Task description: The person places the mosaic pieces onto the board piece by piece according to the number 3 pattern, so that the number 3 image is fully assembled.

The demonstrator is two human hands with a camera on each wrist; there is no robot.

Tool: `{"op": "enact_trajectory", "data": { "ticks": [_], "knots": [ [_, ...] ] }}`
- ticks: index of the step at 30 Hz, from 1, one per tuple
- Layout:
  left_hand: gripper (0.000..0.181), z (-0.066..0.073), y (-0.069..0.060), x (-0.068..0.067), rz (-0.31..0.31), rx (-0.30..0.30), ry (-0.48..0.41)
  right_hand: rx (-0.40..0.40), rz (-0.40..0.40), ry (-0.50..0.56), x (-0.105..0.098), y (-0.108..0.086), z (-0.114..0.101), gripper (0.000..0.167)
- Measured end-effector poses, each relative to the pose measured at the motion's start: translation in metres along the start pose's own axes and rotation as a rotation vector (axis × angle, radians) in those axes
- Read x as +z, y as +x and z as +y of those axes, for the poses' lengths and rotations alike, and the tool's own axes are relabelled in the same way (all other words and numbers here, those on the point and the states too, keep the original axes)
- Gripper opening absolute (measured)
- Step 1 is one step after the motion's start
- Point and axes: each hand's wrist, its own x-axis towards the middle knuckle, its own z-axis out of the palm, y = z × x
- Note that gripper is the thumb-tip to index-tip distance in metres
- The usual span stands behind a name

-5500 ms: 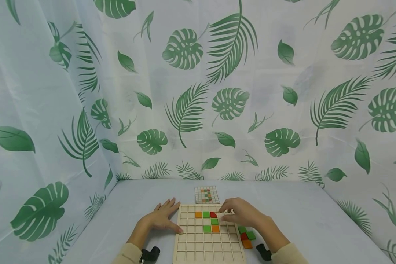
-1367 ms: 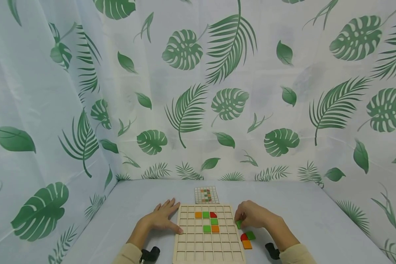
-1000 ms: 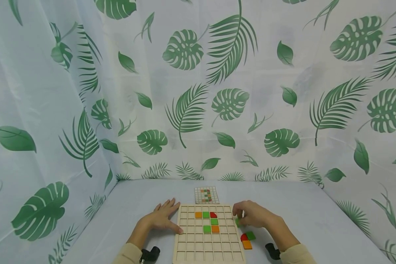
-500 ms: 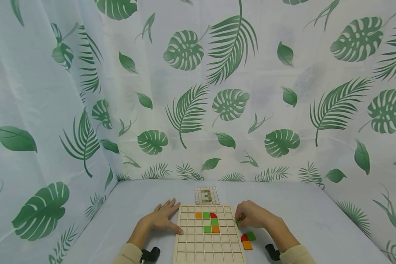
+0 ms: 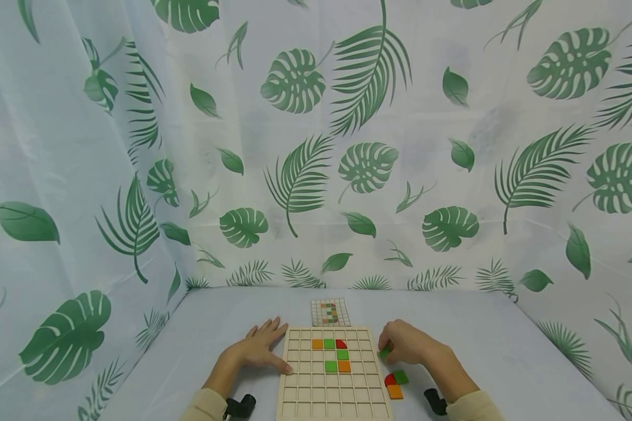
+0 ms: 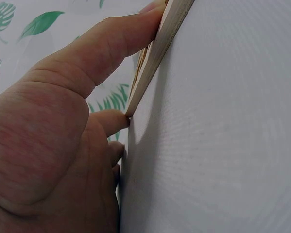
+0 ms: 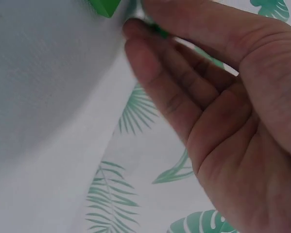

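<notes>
My left hand (image 5: 257,349) rests spread at the left edge of the wooden grid board (image 5: 333,393), its thumb on the rim; in the left wrist view the thumb and a fingertip touch the board's side (image 6: 157,60). Off the board's right edge, my right hand (image 5: 409,344) pinches a green tile (image 5: 384,354) between thumb and fingers. In the right wrist view the fingers of that hand (image 7: 203,92) mostly hide the tile. Orange (image 5: 317,344), green (image 5: 329,344) and red (image 5: 340,344) tiles form the board's upper row, with a green (image 5: 342,354), another green (image 5: 330,366) and an orange (image 5: 344,366) below.
Right of the board lie a red tile (image 5: 390,380), a green tile (image 5: 401,376) and an orange tile (image 5: 395,392). Behind the board is a small patterned grid card (image 5: 330,312). A leaf-print curtain (image 5: 316,175) stands behind and left of the table.
Over the last seconds my right hand has left the board's upper right and taken a green tile from the loose ones. Lately it has shifted slightly right. My left hand has stayed put.
</notes>
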Motion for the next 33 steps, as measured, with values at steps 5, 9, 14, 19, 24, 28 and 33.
{"op": "enact_trajectory", "data": {
  "ticks": [5,9,14,19,24,28,33],
  "knots": [
    [0.128,-0.003,0.002,0.001,0.005,0.004,-0.003,0.061,0.000,-0.072,0.001,-0.001,-0.004,0.023],
    [0.128,-0.002,0.001,0.001,0.000,-0.001,-0.003,0.074,0.005,-0.095,0.002,-0.002,-0.005,0.022],
    [0.129,-0.001,0.001,0.001,-0.001,-0.013,0.004,0.042,0.013,-0.133,0.001,-0.002,-0.005,0.017],
    [0.128,0.001,-0.001,-0.001,-0.008,-0.011,-0.003,-0.114,0.063,-0.137,0.000,-0.001,-0.004,0.019],
    [0.126,0.005,-0.003,-0.004,-0.005,-0.007,-0.006,-0.237,0.093,-0.138,-0.001,0.000,-0.006,0.022],
    [0.126,0.007,-0.005,-0.005,-0.001,-0.006,-0.006,-0.306,0.110,-0.106,-0.001,0.001,-0.008,0.021],
    [0.126,0.009,-0.006,-0.005,0.002,-0.003,-0.012,-0.348,0.110,-0.052,0.004,0.004,-0.013,0.022]
  ]
}}
